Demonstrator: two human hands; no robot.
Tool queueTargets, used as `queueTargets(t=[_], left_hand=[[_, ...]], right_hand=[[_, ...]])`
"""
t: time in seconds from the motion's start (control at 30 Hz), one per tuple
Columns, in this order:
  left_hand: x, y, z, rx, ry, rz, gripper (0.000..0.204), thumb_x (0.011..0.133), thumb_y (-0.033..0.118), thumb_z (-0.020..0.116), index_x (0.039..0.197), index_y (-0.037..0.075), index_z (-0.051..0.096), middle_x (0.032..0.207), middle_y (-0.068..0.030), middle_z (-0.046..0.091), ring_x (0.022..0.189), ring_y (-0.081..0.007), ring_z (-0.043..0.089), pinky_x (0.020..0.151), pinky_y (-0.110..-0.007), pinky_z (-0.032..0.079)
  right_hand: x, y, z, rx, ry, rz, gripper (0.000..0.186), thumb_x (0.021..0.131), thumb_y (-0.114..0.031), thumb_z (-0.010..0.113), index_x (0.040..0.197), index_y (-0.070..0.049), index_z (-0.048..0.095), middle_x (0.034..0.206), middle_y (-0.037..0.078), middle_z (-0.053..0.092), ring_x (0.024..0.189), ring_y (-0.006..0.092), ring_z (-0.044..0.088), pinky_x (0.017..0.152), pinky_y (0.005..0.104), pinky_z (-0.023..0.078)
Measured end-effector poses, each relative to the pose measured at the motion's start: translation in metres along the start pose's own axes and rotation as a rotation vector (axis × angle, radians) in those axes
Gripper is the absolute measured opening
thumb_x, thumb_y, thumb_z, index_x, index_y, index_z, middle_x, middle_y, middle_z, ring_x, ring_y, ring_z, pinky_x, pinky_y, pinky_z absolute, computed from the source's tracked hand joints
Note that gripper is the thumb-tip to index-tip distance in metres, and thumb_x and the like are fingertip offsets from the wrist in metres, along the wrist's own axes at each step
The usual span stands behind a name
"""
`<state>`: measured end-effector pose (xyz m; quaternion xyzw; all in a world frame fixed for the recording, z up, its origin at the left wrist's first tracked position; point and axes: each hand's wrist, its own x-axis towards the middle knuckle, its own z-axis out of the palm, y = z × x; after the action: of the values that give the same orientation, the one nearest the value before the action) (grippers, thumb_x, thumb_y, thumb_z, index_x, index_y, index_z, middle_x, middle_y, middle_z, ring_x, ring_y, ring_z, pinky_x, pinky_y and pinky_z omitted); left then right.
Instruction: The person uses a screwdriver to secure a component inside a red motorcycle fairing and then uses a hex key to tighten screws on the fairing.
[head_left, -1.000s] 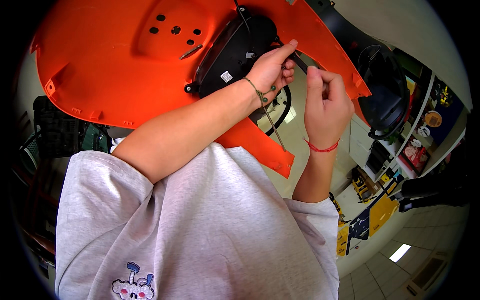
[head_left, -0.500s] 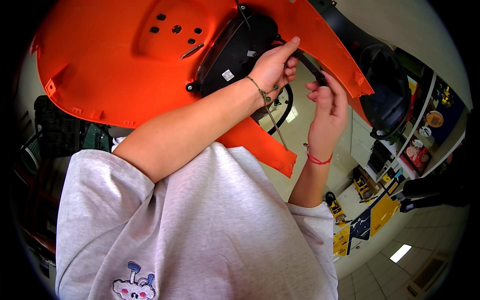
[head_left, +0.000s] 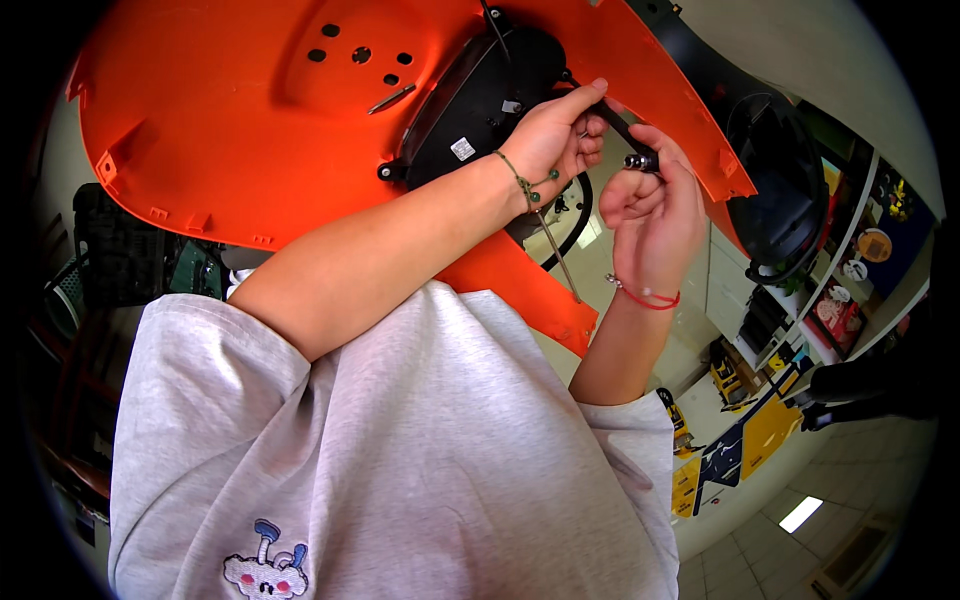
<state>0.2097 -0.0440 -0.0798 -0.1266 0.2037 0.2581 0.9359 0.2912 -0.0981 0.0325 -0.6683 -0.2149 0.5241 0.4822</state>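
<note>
My left hand [head_left: 560,130], with a green beaded cord at its wrist, is closed round the black handle of a ratchet wrench [head_left: 620,125], thumb stretched along it. My right hand [head_left: 660,220], a red cord at its wrist, has its fingers curled about the tool's head, where a short chrome end [head_left: 637,162] points left. Just beyond my left hand, a black lamp-like housing [head_left: 460,120] with a white label sits against a large orange moulded panel [head_left: 240,140]. A screw shows in the housing's lower-left tab [head_left: 388,172]. One slim metal piece [head_left: 391,99] lies on the panel.
At the right, a round black part [head_left: 770,190] stands beside the panel's edge. A dark tool case [head_left: 120,245] is at the left. Shelves with small objects [head_left: 850,290] and yellow model vehicles [head_left: 728,372] are further right. Below my left hand hangs a thin rod [head_left: 558,255].
My right hand has shifted slightly right, and its fingers have opened out around the wrench head. The head has turned so its chrome end shows. My left hand has hardly moved.
</note>
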Motion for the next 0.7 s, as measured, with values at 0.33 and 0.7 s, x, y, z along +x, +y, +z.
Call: queueTargets(t=[0.33,0.7], left_hand=[[0.0,-0.002,-0.001,0.078,0.031,0.037,0.027,0.098,0.035,0.059,0.094,0.008,0.058,0.063,0.0059,0.045,0.057,-0.006,0.04,0.057,-0.022,0.037],[0.001,0.001,-0.001,0.112,0.066,0.012,0.031,0.097,0.038,0.061,0.084,0.01,0.057,0.064,0.0057,0.043,0.056,-0.0062,0.041,0.057,-0.02,0.04]], right_hand=[[-0.013,0.006,0.008,-0.598,0.185,-0.367,0.022,0.093,-0.015,0.064,0.109,-0.001,0.063,0.072,0.005,0.059,0.065,0.015,0.055,0.063,0.0266,0.042],[0.001,-0.001,0.012,-0.694,0.314,-0.211,0.021,0.094,-0.016,0.057,0.104,0.0,0.065,0.07,0.003,0.061,0.055,0.013,0.052,0.053,0.027,0.04]])
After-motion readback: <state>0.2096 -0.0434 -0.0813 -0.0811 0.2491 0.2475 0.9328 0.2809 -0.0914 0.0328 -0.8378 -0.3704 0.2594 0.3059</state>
